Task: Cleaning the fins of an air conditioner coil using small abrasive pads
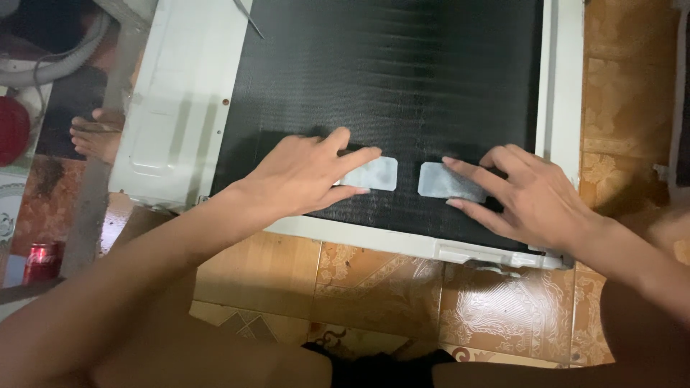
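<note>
- On the patterned tile floor [374, 280], seen from the head camera, lies a white-framed appliance unit [172, 108] with a black finned panel [388, 79].
- Left hand [305, 176] lies open, fingers spread flat, fingertips pressing a grey rectangular patch [374, 174] onto the panel.
- Right hand [528, 194] is open too, fingers pressing a second grey patch [445, 181] just beside the first.
- Far left, a red can [42, 260] stands near someone's bare foot [97, 136].

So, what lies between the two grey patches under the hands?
Only a bare strip of the black finned panel lies between the left patch and the right patch, as the head view shows.
</note>
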